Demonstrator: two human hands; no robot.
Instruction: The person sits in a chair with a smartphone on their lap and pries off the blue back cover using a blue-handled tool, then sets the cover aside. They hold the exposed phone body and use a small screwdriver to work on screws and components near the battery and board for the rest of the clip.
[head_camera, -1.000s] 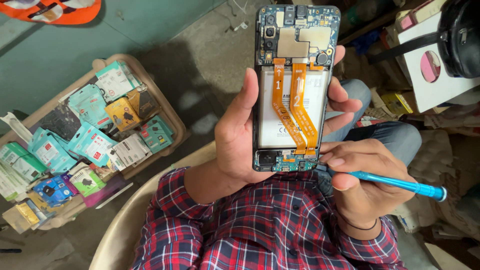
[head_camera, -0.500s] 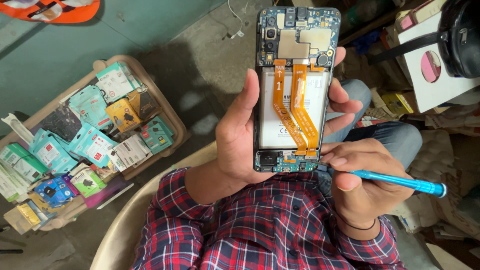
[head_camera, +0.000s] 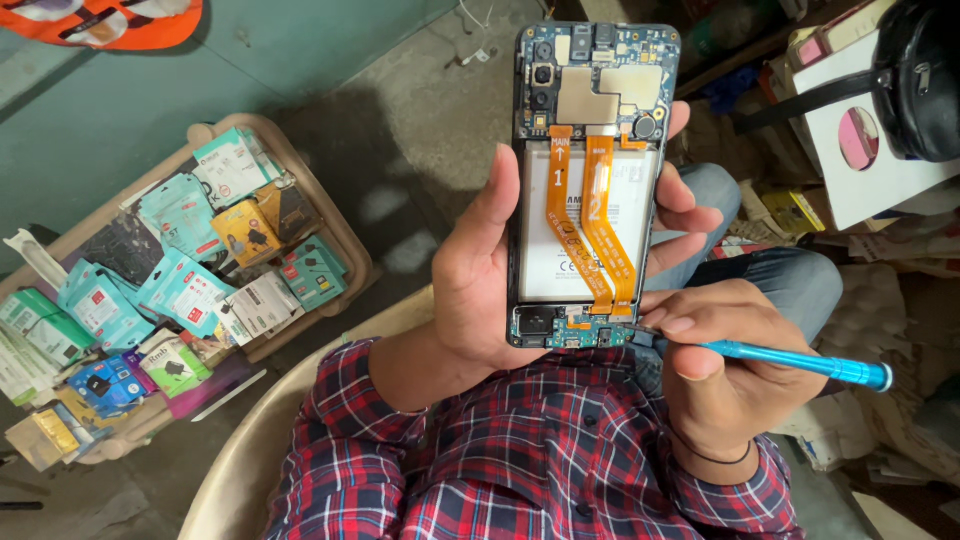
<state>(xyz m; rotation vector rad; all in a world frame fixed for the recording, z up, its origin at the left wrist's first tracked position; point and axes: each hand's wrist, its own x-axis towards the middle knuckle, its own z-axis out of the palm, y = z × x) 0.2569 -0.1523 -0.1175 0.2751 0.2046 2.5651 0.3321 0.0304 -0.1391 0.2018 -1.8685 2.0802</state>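
Opened phone (head_camera: 590, 190) gripped in left hand (head_camera: 480, 290), right hand (head_camera: 720, 370) pinching blue screwdriver (head_camera: 800, 362), above grey concrete floor (head_camera: 420, 130).

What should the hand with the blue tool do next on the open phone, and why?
Probably nudge the tool's tip a little further into the phone's bottom edge. The left hand holds the opened phone upright, back cover off, and the right hand has the blue tool pointed at the small board below the orange ribbon cables.
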